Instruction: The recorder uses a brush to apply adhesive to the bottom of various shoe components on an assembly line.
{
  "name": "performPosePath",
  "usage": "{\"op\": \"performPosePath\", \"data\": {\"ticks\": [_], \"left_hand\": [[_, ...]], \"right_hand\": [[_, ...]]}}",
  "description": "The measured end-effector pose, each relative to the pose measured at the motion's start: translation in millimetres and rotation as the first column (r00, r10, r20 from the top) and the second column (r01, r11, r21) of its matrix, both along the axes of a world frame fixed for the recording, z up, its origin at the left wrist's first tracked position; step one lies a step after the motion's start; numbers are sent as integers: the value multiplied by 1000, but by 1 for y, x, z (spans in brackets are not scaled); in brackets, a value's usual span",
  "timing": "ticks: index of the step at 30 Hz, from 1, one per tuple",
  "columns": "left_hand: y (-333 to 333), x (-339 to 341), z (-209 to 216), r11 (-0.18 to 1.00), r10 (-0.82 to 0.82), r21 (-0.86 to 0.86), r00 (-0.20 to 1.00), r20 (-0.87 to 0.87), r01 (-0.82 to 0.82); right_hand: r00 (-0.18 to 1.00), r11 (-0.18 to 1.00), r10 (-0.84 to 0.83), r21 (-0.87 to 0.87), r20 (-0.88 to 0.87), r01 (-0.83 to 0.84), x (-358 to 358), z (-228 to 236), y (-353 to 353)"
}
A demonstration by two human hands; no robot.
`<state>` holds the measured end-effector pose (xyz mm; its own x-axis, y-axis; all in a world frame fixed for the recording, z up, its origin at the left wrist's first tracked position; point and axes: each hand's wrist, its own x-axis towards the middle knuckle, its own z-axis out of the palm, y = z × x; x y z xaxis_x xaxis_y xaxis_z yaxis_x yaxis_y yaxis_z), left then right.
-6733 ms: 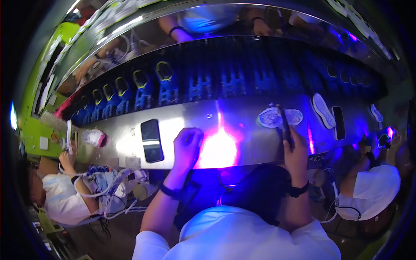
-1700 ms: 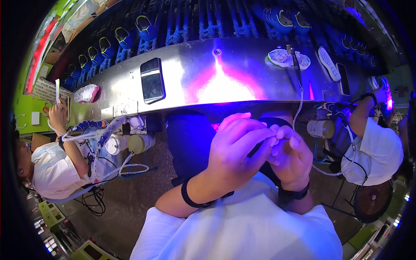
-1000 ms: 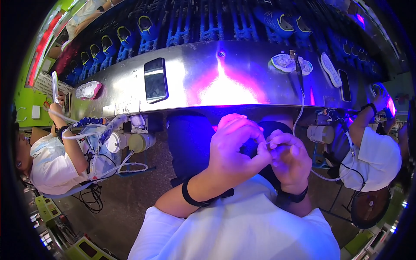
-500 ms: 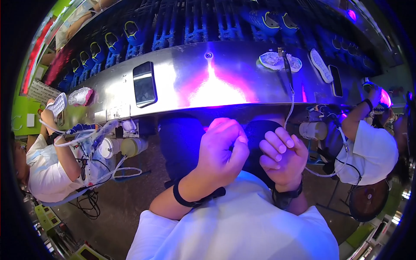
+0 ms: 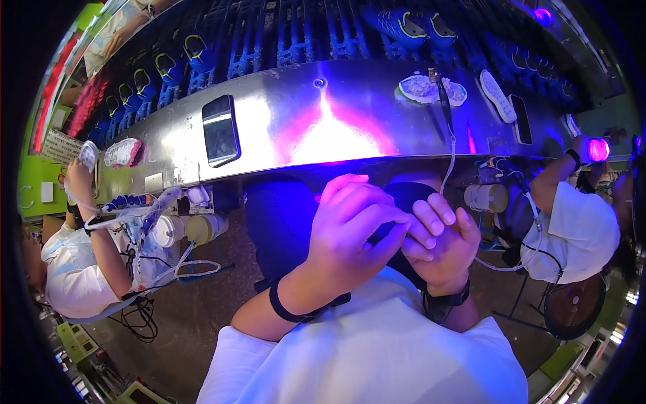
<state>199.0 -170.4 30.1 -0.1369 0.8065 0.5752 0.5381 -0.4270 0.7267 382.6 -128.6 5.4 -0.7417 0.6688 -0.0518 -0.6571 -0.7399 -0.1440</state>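
Over my lap, my left hand (image 5: 356, 219) reaches across to my right hand (image 5: 441, 246). The left thumb and forefinger meet in a pinch against the curled right fingers; anything between them is too small or hidden to make out. My right hand is turned palm up, its fingers bent in with the nails showing and the thumb standing apart. I see nothing in it. Before me runs a shiny metal table (image 5: 269, 135), with a bright white and pink glare on its near part. A dark phone (image 5: 221, 131) lies on it, left of my hands.
Pale shoe soles (image 5: 418, 89) lie at the right, with a corded brush-like tool (image 5: 444, 104) across them. Beyond are another sole (image 5: 496, 96) and phone (image 5: 520, 120). Blue shoes (image 5: 198, 54) stand on a dark slatted rack (image 5: 296, 40). Co-workers sit on both sides; pots (image 5: 205, 227) hang below.
My left hand has opened from a fist and moved right, its thumb and forefinger now at the right fingers. The left co-worker's sole has turned; the view has shifted slightly.
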Motion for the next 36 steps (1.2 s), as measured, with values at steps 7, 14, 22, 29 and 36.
{"op": "performPosePath", "data": {"ticks": [7, 14, 22, 29, 36], "left_hand": [[0, 2, 0, 999, 5, -38, 1000, 18, -5], [-2, 0, 1, 999, -40, 26, 999, 26, 39], [-6, 0, 8, 998, -60, -7, 994, 87, 61], [-7, -1, 5, 999, -46, -17, 994, 98, 48], [-8, -2, 5, 999, -35, -35, 996, 85, 38]], "right_hand": [[999, 1000, -23, -13, -23, 22, 0, -1, -3], [999, 999, -24, 25, 47, 23, 1, -2, -4], [994, 997, -76, 27, 78, 74, -3, -1, -8], [969, 974, -157, 195, 193, 119, -4, 0, -9], [928, 926, -240, 354, 286, 131, -3, 1, -10]]}}
